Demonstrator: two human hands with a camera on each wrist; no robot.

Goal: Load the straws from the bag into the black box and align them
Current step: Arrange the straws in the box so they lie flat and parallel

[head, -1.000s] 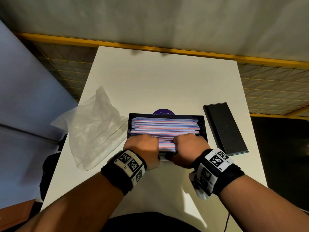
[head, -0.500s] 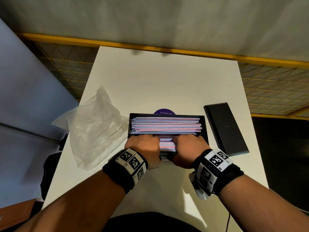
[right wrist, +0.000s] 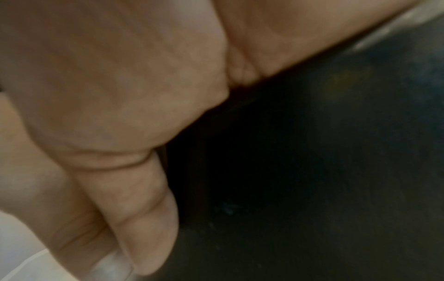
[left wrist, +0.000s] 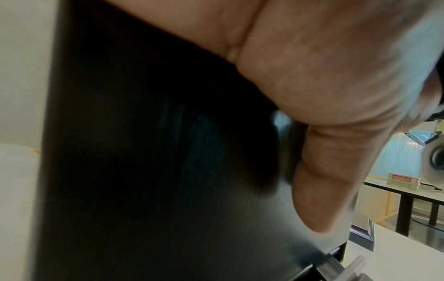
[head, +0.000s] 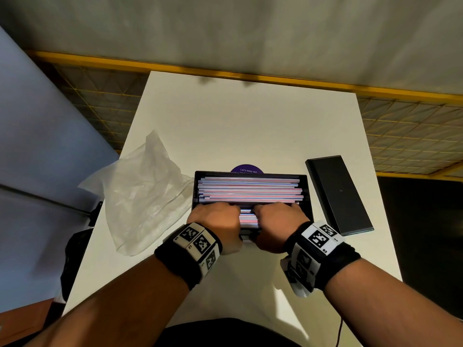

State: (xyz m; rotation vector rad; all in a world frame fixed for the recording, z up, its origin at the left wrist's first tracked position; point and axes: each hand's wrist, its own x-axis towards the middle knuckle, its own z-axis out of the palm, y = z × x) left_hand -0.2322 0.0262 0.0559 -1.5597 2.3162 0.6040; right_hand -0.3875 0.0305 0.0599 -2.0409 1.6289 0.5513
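1. Both forearms reach forward side by side over the near edge of the white table [head: 250, 126], backs of the hands up, tagged wristbands [head: 198, 242] on each wrist.
2. Left hand [head: 215, 221] sits on the near left part of the black box [head: 308, 194]: fingers bend down over the straws [head: 250, 187], thumb runs down the outer near wall in the left wrist view [left wrist: 319, 190]. Fingertips hidden, so real grip or plain pressing: cannot tell.
3. Right hand [head: 278, 222] mirrors it on the near right part, fingers bent down onto the straws, thumb against the dark wall in the right wrist view [right wrist: 144, 218]. Fingertips hidden too.
4. Hands close together, narrow gap, straws showing between them.
5. Straws, pink, blue and white, lie flat in the box, long axis left to right, parallel to its long walls; ends roughly even, a few stick out slightly.
6. Box sits at table centre, long side facing the person.
7. Clear plastic bag [head: 140, 196], crumpled, lies just left of the box, touching it.
8. Black lid [head: 338, 194] lies flat right of the box, angled, apart.
9. Purple round sticker [head: 246, 169] peeks from behind the far wall.
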